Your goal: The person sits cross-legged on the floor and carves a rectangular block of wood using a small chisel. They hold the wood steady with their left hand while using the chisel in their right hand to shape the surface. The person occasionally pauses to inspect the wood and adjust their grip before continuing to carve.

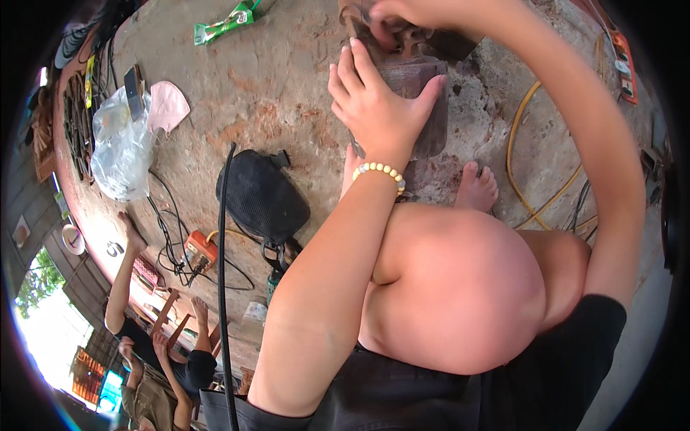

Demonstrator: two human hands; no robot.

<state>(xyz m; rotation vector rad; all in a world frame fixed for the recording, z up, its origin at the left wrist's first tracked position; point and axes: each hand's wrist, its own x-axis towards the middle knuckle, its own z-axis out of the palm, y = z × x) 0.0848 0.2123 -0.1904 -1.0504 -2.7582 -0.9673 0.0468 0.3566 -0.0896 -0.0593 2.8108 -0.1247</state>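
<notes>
My left hand (381, 108) lies with its fingers and thumb spread over a dark wooden block (429, 133), wearing a beaded bracelet at the wrist. Its fingertips reach toward a brown, carved-looking piece (352, 14) at the upper edge. Just beyond, my right hand (413, 16) is curled in at that brown piece, its arm arching in from the right. Blur and the picture's edge hide part of this hand, and I cannot make out what it grips. A darker block-like part (456, 44) shows beneath the right wrist.
A black mesh bag (262, 194) and a black cable (225, 287) lie left of my left arm. Farther left are a clear plastic bag (118, 161), a phone (134, 93), a pink mask (169, 108) and an orange power socket (200, 251). A yellow hose (512, 151) curves at right. Other people (154, 359) sit lower left.
</notes>
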